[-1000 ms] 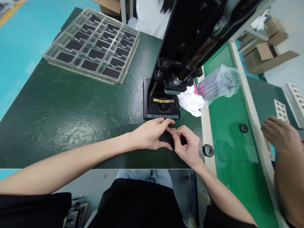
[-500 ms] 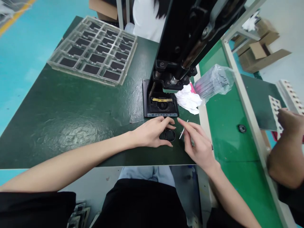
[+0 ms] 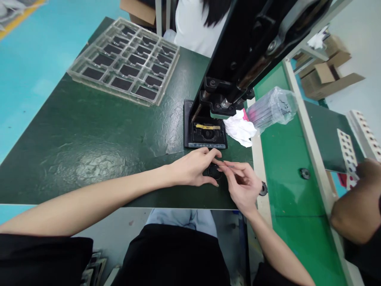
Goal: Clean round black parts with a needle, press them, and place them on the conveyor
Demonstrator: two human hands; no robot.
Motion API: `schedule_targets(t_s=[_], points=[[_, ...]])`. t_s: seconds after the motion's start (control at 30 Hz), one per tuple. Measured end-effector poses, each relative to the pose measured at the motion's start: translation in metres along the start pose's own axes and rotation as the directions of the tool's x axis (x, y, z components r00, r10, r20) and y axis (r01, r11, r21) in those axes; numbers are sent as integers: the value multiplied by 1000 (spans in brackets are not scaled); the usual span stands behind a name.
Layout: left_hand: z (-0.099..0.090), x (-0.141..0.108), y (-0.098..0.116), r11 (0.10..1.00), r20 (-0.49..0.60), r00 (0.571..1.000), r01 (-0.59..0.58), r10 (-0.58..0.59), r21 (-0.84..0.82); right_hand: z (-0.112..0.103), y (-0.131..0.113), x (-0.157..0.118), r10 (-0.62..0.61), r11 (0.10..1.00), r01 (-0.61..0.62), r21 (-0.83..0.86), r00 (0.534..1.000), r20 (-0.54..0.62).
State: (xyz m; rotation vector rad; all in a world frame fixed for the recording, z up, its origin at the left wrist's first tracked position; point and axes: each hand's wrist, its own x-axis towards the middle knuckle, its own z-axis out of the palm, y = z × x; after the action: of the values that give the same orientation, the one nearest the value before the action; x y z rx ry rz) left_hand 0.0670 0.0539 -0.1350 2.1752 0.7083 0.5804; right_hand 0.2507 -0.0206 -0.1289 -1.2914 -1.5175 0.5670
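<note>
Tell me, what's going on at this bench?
A person is working at a green-topped bench. Their left hand rests around a round black part, while their right hand pinches something thin, too small to identify, just above it. A black press stands beyond them. A co-worker's hand is beside a white perforated strip.
</note>
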Motion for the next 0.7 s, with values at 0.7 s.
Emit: schedule_targets(t_s=[0.7], points=[[2,1,-2,1000,-5,1000,17,-17,1,0,-4,8,-274,931,294,-216,954,118]])
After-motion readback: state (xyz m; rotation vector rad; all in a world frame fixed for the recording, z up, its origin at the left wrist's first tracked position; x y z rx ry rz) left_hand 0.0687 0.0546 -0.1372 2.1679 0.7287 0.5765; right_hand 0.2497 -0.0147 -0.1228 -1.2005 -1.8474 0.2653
